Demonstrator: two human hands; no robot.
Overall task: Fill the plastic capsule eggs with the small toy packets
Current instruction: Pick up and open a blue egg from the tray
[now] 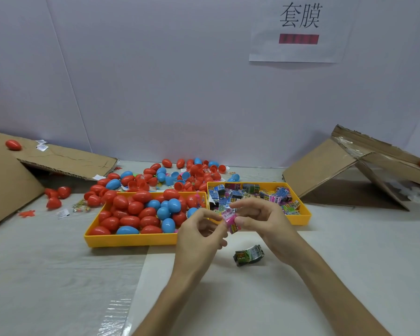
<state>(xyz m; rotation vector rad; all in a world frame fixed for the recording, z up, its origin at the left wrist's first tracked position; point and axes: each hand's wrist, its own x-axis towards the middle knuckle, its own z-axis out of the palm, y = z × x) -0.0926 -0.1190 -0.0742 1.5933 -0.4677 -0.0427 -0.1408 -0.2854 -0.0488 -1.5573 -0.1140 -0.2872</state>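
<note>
White-covered tabletop [46,275] lies open from 4 round to 8 o'clock, save one crumpled green foil packet [249,255] near centre. A yellow plastic egg tray [131,240] and a yellow plastic packet tray [304,214] bar 12. A slanted brown cardboard sheet [7,190] closes 9, and another cardboard sheet [320,166] closes 3.

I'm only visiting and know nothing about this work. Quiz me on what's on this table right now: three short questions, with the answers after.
1. True or false: the left yellow tray holds only red eggs.
2. What do the left hand and right hand pinch between them? A) a blue egg B) a pink packet C) a cardboard flap
3. Fill in: the dark green packet lies loose on the ____.

Key:
1. False: it holds red eggs and blue eggs.
2. B.
3. table.
</note>
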